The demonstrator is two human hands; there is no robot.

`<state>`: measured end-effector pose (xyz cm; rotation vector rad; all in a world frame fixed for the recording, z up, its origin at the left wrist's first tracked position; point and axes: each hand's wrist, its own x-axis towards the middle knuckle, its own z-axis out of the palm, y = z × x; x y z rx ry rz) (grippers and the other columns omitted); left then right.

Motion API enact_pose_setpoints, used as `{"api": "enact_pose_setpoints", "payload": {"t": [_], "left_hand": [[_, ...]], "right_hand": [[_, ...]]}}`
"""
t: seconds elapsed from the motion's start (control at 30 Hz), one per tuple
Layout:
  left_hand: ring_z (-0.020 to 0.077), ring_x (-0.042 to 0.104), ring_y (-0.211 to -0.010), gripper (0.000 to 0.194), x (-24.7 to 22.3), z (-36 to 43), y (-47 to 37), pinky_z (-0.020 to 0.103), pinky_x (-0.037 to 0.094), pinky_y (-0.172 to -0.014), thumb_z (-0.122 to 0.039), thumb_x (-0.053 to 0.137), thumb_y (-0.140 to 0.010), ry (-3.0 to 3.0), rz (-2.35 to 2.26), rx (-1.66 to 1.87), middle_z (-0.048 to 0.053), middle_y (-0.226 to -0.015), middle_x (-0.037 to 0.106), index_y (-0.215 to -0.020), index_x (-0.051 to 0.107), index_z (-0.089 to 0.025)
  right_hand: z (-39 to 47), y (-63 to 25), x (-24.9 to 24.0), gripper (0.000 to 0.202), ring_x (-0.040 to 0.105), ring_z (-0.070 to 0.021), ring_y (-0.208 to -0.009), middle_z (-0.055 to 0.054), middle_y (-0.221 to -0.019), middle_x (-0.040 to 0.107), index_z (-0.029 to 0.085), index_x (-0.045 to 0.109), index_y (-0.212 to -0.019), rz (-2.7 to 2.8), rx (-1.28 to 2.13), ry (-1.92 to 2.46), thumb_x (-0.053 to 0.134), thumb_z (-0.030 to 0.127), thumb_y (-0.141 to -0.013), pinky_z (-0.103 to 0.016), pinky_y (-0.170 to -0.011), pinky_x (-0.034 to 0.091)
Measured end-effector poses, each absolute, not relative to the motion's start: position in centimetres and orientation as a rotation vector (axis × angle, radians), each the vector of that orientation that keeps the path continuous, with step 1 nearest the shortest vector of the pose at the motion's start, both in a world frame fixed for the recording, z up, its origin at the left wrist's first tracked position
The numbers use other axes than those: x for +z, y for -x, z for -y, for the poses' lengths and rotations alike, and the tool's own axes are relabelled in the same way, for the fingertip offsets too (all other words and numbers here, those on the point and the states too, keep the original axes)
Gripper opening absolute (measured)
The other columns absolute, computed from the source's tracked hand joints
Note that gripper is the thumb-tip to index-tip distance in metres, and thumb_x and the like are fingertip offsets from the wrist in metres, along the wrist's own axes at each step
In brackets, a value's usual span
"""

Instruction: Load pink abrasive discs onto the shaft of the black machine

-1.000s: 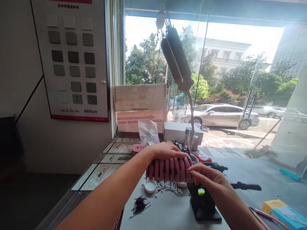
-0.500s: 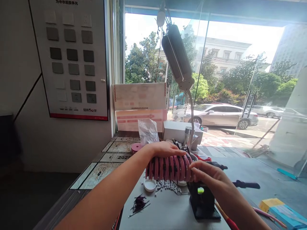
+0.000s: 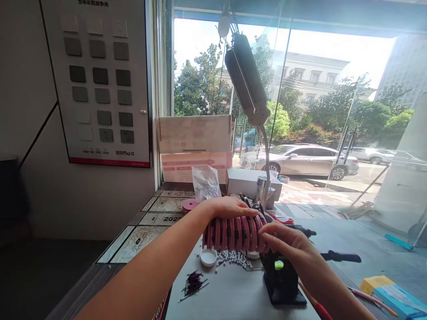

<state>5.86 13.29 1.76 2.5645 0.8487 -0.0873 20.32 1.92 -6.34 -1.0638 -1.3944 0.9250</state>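
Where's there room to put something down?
Between the dark pile and black stand, on pale board in front of the beads. Also on the table between the black rod and blue strip. Crowded: the pink rings with left hand and right hand at them, and the dish beside the beads.

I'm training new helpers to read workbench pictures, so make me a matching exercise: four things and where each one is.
Things
1. left hand
2. right hand
3. white dish
4. dark pile of thin pieces

Places
A. fingertips at the right end of the row of pink spools
B. nearer the camera than the dish, to the left of the black stand
C. over the top of the row of pink spools
D. just left of the scattered whitish beads

Pairs: 1-C, 2-A, 3-D, 4-B
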Motion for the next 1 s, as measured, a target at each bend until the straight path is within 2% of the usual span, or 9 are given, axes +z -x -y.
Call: {"api": "enact_pose_setpoints", "payload": {"t": [0.13, 0.3, 0.53, 1.0], "left_hand": [[0.0228, 0.053, -0.099, 0.066, 1.6, -13.4, -5.9, 0.032, 0.039, -0.085, -0.068, 0.027, -0.077, -2.571, -0.83, -0.077, 0.007, -0.108, 0.06, -0.102, 0.059, -0.016], [0.0234, 0.053, -0.098, 0.068, 1.6, -13.5, -5.8, 0.033, 0.039, -0.085, -0.069, 0.027, -0.076, -2.577, -0.824, -0.078, 0.008, -0.108, 0.059, -0.103, 0.06, -0.016], [0.0232, 0.052, -0.099, 0.067, 1.7, -13.3, -5.9, 0.031, 0.04, -0.084, -0.069, 0.028, -0.075, -2.573, -0.833, -0.09, 0.007, -0.108, 0.06, -0.102, 0.059, -0.016], [0.0232, 0.054, -0.096, 0.067, 2.0, -13.1, -5.9, 0.031, 0.042, -0.08, -0.067, 0.028, -0.076, -2.57, -0.859, -0.117, 0.009, -0.107, 0.06, -0.102, 0.059, -0.014]], "right_hand": [[-1.9, -20.8, -5.2, 0.028, 0.043, -0.0142, -0.061, 0.0, -0.066, 0.048, 0.017, 0.058, -0.069, 1.559, 0.855, 1.151, 0.056, 0.045, -0.073, -0.026, -0.054, 0.035], [-1.8, -21.4, -4.9, 0.024, 0.046, -0.0157, -0.068, -0.001, -0.073, 0.048, 0.018, 0.055, -0.071, 1.754, 0.766, 1.214, 0.048, 0.039, -0.079, -0.028, -0.059, 0.036], [-1.3, -21.2, -4.9, 0.021, 0.046, -0.0148, -0.067, 0.001, -0.075, 0.048, 0.021, 0.054, -0.072, 1.872, 0.535, 1.265, 0.043, 0.034, -0.084, -0.027, -0.058, 0.035], [-1.1, -20.9, -5.4, 0.017, 0.048, -0.0152, -0.069, -0.001, -0.077, 0.051, 0.021, 0.053, -0.071, 1.895, 0.333, 1.219, 0.045, 0.028, -0.084, -0.028, -0.064, 0.038]]}}
